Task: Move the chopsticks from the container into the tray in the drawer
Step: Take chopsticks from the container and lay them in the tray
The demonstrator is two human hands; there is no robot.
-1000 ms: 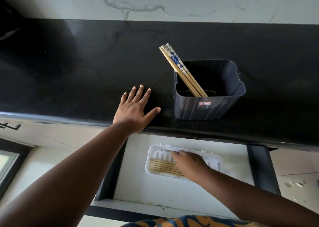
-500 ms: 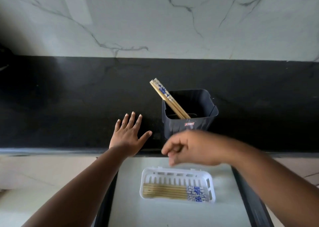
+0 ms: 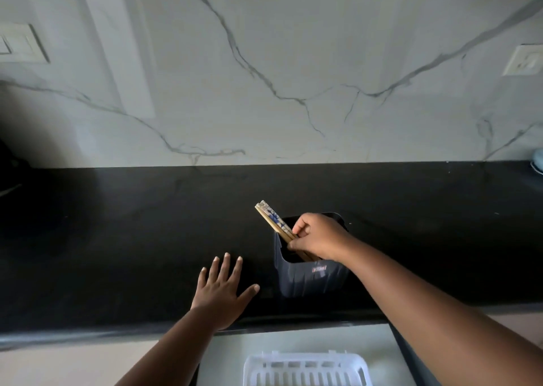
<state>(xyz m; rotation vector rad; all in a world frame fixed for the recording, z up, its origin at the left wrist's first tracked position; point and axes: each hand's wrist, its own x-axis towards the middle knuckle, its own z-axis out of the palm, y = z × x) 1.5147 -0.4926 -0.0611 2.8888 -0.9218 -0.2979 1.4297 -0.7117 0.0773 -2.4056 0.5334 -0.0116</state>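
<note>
A dark grey square container (image 3: 311, 278) stands on the black countertop (image 3: 117, 239) near its front edge. Wooden chopsticks (image 3: 271, 218) with blue patterned tops lean out of its left corner. My right hand (image 3: 318, 237) is over the container's mouth, fingers curled round the chopsticks' shafts. My left hand (image 3: 221, 290) lies flat on the counter, fingers spread, left of the container. Below the counter edge, the open drawer (image 3: 229, 353) holds a white slotted tray (image 3: 305, 369); only the tray's far rim shows, its contents cut off by the frame.
A white marble wall (image 3: 264, 77) backs the counter, with a switch plate (image 3: 20, 43) at upper left and a socket (image 3: 524, 59) at right. A pale blue object (image 3: 538, 162) sits at the counter's far right edge.
My right hand rose from the tray in the drawer to the container and closed round the chopsticks. The view tilted upward, so most of the tray dropped out of frame. The left hand stayed put.
</note>
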